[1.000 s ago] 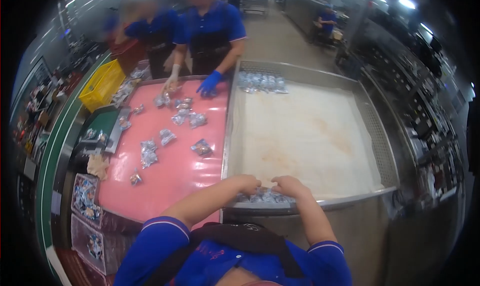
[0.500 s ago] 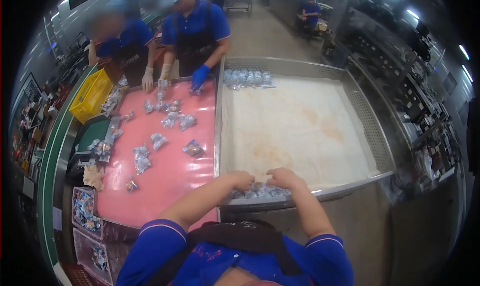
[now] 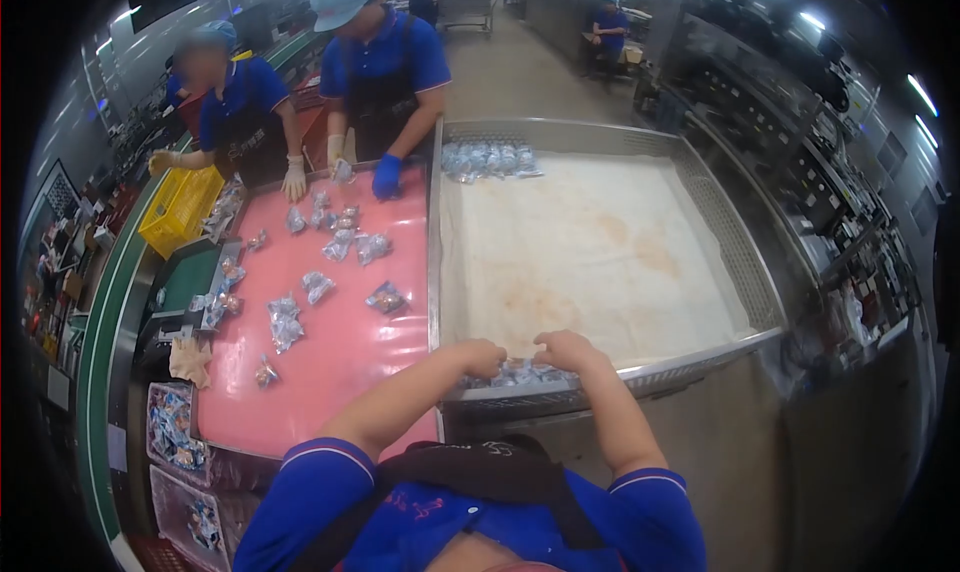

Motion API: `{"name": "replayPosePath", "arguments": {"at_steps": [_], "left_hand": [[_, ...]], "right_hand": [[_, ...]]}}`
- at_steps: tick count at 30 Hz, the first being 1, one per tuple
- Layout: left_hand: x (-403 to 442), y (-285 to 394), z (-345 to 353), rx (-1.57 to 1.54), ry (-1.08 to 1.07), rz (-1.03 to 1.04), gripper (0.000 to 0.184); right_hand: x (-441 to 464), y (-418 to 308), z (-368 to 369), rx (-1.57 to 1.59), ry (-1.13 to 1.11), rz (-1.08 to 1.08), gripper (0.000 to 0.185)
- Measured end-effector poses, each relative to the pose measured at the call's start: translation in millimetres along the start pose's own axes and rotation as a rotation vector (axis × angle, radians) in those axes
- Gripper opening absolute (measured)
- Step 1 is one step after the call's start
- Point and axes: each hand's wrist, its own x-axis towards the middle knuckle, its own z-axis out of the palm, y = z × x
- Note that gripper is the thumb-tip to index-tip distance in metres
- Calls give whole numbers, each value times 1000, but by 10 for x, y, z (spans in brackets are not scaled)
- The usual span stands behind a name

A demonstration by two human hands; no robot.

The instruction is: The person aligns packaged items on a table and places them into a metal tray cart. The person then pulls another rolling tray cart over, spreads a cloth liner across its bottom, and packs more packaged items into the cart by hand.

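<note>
A large metal tray (image 3: 715,187) lined with pale cloth lies in front of me. Along its near edge runs a row of clear plastic packets (image 3: 525,375). Both my hands are over this row, at its left part. My left hand (image 3: 482,358) is curled with its fingers pressed together, and my right hand (image 3: 562,350) is bent with fingertips turned inward, a small gap between the two. What either one grips is too small and hidden to make out. More packets (image 3: 490,160) line the tray's far left corner.
Left of the tray is a pink surface (image 3: 330,372) with scattered packets (image 3: 284,322). Two co-workers (image 3: 385,67) in blue caps stand behind it. A yellow crate (image 3: 180,210), a tan glove (image 3: 189,360) and bins of packets (image 3: 175,427) line the left side.
The view has shifted, showing more of the co-workers. One co-worker's gloved hand has moved to the yellow crate, and the other's holds a packet higher. My hands remain over the near row.
</note>
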Motion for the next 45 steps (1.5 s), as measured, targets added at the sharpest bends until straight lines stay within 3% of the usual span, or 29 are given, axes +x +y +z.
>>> {"name": "replayPosePath", "arguments": {"at_steps": [2, 14, 23, 40, 45], "left_hand": [[5, 23, -30, 1, -67, -25, 47], [-13, -18, 21, -28, 44, 13, 41], [8, -31, -12, -43, -23, -13, 48], [114, -91, -26, -62, 60, 19, 44], [-88, 38, -138, -153, 187, 40, 44]], "right_hand": [[-21, -18, -12, 4, -14, 19, 47], [41, 20, 4, 13, -49, 35, 50], [55, 58, 14, 25, -35, 24, 43], [118, 240, 74, 116, -20, 51, 42], [117, 200, 78, 165, 72, 56, 39]]}}
